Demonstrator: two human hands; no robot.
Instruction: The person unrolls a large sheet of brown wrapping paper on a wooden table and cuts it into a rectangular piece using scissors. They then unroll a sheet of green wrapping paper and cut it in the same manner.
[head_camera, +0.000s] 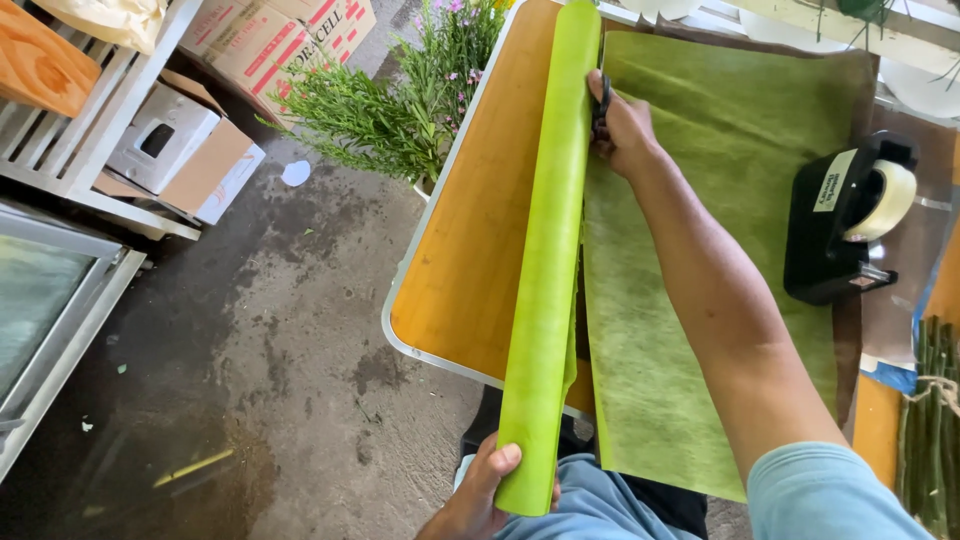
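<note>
A long roll of light green wrapping paper (552, 240) lies along the wooden table (470, 250), its near end hanging past the table's edge. My left hand (478, 495) grips that near end from below. A sheet of the green paper (720, 150) is unrolled flat to the right of the roll. My right hand (622, 125) reaches far up the table and holds black-handled scissors (600, 105) against the paper right beside the roll. The blades are hidden.
A black tape dispenser (845, 225) with clear tape sits on the table's right side. A bunch of green stems (930, 420) lies at far right. Potted flowering greenery (400, 100) stands beyond the table's left edge. Cardboard boxes (200, 150) and a white rack (90, 120) are at left.
</note>
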